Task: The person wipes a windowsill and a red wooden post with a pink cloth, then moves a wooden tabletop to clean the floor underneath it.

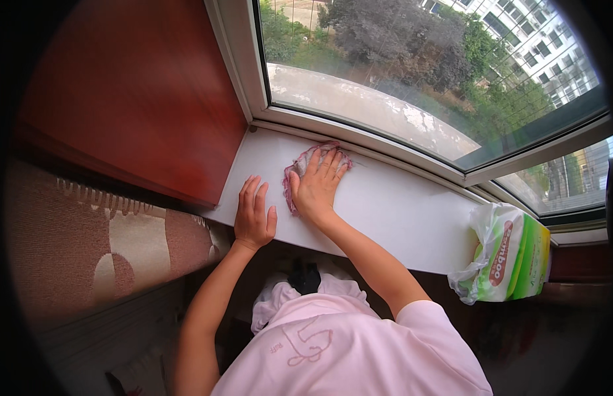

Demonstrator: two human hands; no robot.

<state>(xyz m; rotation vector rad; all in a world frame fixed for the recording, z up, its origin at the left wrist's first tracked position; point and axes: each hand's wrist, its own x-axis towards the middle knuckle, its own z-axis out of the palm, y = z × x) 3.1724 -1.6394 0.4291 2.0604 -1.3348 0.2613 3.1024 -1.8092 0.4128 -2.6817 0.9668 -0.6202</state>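
Observation:
A crumpled, greyish cloth with a pink edge point(289, 190) lies on the white windowsill point(385, 208), close to the window frame. My right hand point(317, 185) presses flat on top of it, fingers a little spread, and hides much of its middle. To the left, my left hand point(255, 215) is at the sill's front edge with its thumb apart from the fingers and nothing in it. Whether its palm touches the sill I cannot tell.
A reddish-brown wooden panel point(133, 99) closes off the sill's left end. At the right end stands a partly opened green and white plastic package point(514, 257). The window's lower frame point(366, 143) runs along the back. Patterned brown fabric point(74, 237) lies at the left.

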